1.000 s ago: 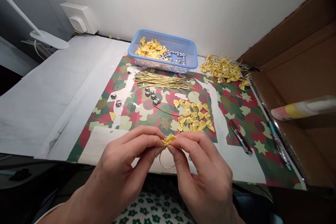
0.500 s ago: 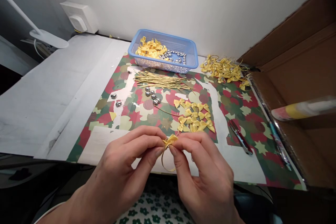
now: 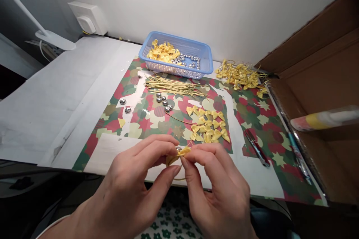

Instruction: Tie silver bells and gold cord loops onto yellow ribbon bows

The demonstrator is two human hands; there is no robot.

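Note:
My right hand (image 3: pixel 215 183) pinches a small yellow ribbon bow (image 3: pixel 185 152) between thumb and fingers, just above the front of the table. At the bow's left side is my left hand (image 3: pixel 140 175). Its thumb is lifted clear, and its fingertips touch the bow's left edge. A silver bell (image 3: pixel 178 149) shows right behind the knot. From the bow, a thin gold cord (image 3: pixel 179 179) loops down between my hands. Beyond my right hand, several yellow bows (image 3: pixel 207 122) lie in rows.
A blue basket (image 3: pixel 176 34) at the wall holds yellow bows and silver bells. Before it lie gold cords (image 3: pixel 171 85) and loose heart-shaped bells (image 3: pixel 164 101). Finished-looking bows with cords (image 3: pixel 238 74) are heaped right. Small snips (image 3: pixel 256 147), a pen (image 3: pixel 298 157) and a cardboard box (image 3: pixel 316 86) flank the right.
My left thumb has moved away from the fingers, letting go of its pinch on the bow. The silver bell behind the bow has come into view. My right hand keeps its pinch.

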